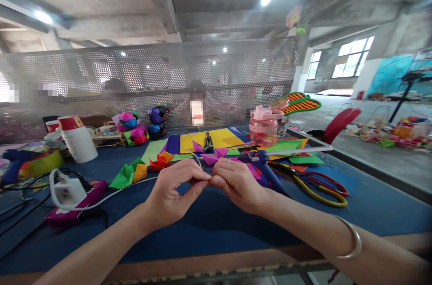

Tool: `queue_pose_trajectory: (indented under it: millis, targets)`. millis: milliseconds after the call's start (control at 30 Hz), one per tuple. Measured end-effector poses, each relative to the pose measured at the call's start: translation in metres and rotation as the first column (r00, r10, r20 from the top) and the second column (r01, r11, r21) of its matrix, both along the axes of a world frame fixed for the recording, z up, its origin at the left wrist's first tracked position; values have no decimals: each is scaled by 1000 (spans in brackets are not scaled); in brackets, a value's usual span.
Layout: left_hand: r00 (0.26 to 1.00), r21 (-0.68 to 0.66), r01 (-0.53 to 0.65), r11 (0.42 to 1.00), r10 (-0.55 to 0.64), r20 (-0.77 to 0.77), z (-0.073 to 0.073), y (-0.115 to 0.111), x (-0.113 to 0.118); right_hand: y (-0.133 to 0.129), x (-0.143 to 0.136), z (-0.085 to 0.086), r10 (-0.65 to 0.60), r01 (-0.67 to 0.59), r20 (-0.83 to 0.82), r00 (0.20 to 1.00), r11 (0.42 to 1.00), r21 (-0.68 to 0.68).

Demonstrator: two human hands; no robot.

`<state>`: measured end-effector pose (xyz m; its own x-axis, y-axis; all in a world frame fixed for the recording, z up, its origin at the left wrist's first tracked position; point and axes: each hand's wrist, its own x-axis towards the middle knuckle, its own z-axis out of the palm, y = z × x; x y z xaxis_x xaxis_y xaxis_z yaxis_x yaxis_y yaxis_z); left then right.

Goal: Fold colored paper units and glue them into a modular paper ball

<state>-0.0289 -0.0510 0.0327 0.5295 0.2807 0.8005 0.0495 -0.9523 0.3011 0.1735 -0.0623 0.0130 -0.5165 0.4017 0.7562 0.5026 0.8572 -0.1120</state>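
Over the near middle of the blue table, my left hand and my right hand meet fingertip to fingertip. Both are closed in a pinch, and whatever lies between the fingers is hidden or too small to name. Just beyond them are folded purple paper pieces and a blue glue gun. Left of my left hand sit a green folded paper piece and an orange one. A white cable runs behind my left hand.
Scissors with red and yellow handles lie at right. A pink jar stands behind coloured paper sheets. On the left are stacked paper cups, a purple power strip and paper balls. A perforated metal screen borders the back.
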Motion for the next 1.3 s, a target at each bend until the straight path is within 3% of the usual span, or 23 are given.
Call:
queue_pose_trajectory:
  millis: [233, 467, 900, 1000, 1133, 1300]
  targets:
    - [999, 125, -54, 991, 54, 4, -3, -1, 1, 0, -1, -2, 87, -94, -59, 995, 985, -146]
    - [997, 203, -79, 976, 75, 26, -5, -2, 0, -4, -4, -1, 127, -142, -64, 990, 906, -398]
    - [996, 318, -72, 945, 87, -31, -9, 3, -1, -6, -5, 1, 138, -130, -15, 990, 882, -453]
    - [989, 417, -103, 903, 137, -53, -10, 6, -4, -5, -5, 0, 133, -122, -9, 991, 877, -464]
    - [956, 571, -193, 798, 283, -73, -10, 7, -8, -5, -5, -1, 107, -99, -11, 994, 875, -474]
    - [917, 653, -253, 714, 392, -73, -8, 5, -5, -4, -5, -2, 71, -87, -50, 996, 863, -498]
